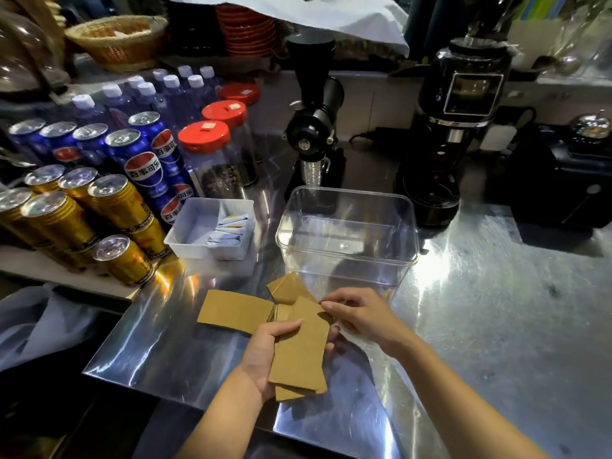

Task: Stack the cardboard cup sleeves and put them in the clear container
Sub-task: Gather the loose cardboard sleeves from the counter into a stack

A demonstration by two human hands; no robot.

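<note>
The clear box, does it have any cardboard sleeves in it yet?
No, the clear box is empty; the sleeves are in the left hand or on the counter.

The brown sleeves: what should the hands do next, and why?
Probably the right hand should lay the sleeve it is pinching onto the stack in the left hand. Two more sleeves lie loose on the counter, and the clear container holds none yet, so the stacking isn't finished.

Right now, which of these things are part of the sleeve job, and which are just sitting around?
Part of the job:
sleeve stack in the left hand
right hand
loose sleeves on the counter
clear container, empty

Just sitting around:
soda cans
red-lidded jars
sachet tray
coffee grinders
</note>
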